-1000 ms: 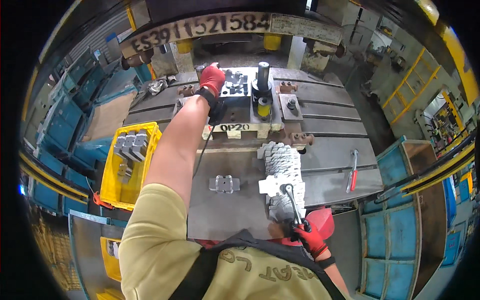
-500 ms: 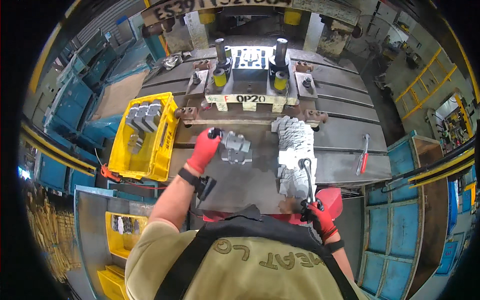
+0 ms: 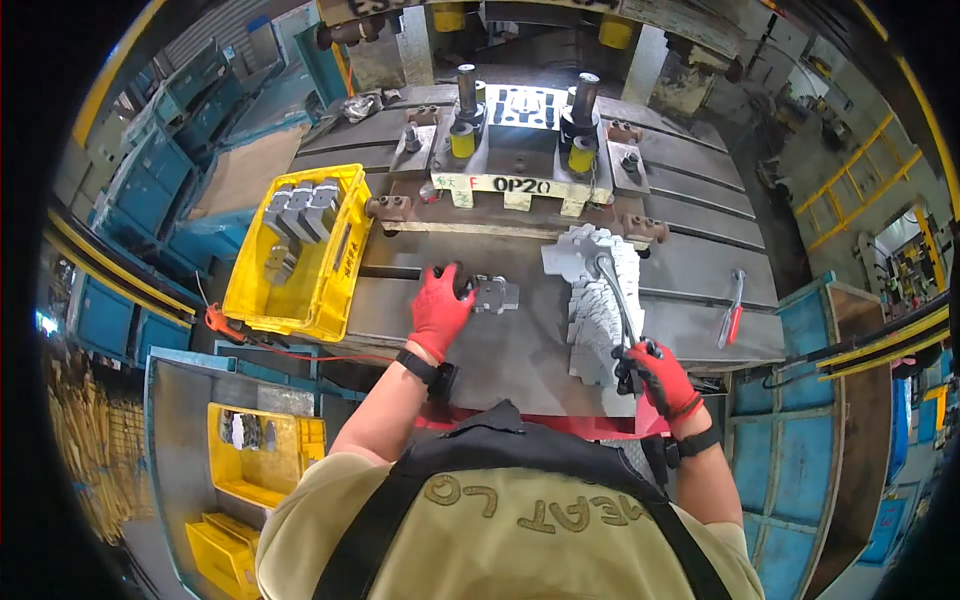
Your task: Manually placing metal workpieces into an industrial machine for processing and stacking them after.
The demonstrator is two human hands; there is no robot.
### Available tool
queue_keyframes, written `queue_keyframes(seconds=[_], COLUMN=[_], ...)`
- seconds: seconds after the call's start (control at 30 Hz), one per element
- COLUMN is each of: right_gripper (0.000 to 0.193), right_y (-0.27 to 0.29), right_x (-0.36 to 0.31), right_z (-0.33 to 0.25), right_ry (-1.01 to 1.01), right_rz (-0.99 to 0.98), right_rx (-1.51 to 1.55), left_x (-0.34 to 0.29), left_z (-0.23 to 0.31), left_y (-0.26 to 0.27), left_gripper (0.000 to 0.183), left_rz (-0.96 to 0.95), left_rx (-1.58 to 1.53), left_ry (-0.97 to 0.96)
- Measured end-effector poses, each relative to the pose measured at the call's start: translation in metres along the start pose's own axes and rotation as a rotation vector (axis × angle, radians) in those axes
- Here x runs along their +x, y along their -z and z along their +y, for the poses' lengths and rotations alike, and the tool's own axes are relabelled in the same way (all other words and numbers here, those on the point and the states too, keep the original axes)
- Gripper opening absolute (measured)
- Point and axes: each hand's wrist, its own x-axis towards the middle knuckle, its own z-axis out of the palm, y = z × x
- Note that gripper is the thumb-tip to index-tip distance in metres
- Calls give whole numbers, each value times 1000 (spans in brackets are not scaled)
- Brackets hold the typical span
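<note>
My left hand [image 3: 442, 308], in a red glove with dark fingertips, is at the left edge of a small stack of flat grey metal parts [image 3: 496, 294]. Its fingers are apart; whether a fingertip touches the stack I cannot tell. To the right, a long row of overlapping grey metal plates [image 3: 600, 335] lies on the steel press bed [image 3: 510, 365]. My right hand [image 3: 660, 378], also gloved, grips the near end of a long metal rod with a round head [image 3: 622, 300]. The round head rests over the plates at the far end of the row.
A yellow crate [image 3: 290, 318] at the left holds several stacked metal parts [image 3: 303, 210]. Beyond the bed's middle stands a die [image 3: 520, 150] with two upright posts. A red-handled wrench [image 3: 734, 315] lies at right. Blue metal bins [image 3: 785, 430] flank the bed.
My left hand has let go of a metal part, now down on the small stack. My right hand has moved forward, carrying the rod's round head to the far end of the plates.
</note>
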Motion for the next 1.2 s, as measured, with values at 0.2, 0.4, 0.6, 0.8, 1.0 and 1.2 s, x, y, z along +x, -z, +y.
queue_keyframes(seconds=[0.2,0.4,0.6,0.8,1.0,1.2], right_gripper=[25,30,33,31,32,25], right_y=[-22,-59,-57,-59,-50,-44], right_x=[44,134,213,204,223,171], right_z=[-52,-107,-113,-120,-120,-125], right_ry=[358,281,428,241,514,622], right_rz=[-296,-332,-308,-357,-230,-157], right_rx=[-247,114,-282,-148,-654,-647], left_x=[-11,-12,-25,-51,-61,-62], left_z=[-20,-19,-58,-82,-95,-102], left_y=[-1,15,23,45,52,68], left_gripper=[38,36,30,21,16,16], left_rz=[-49,39,-20,-24,-107,-156], left_rx=[-140,-343,-683,-867,-976,-1021], left_ry=[-13,0,179,488,436,522])
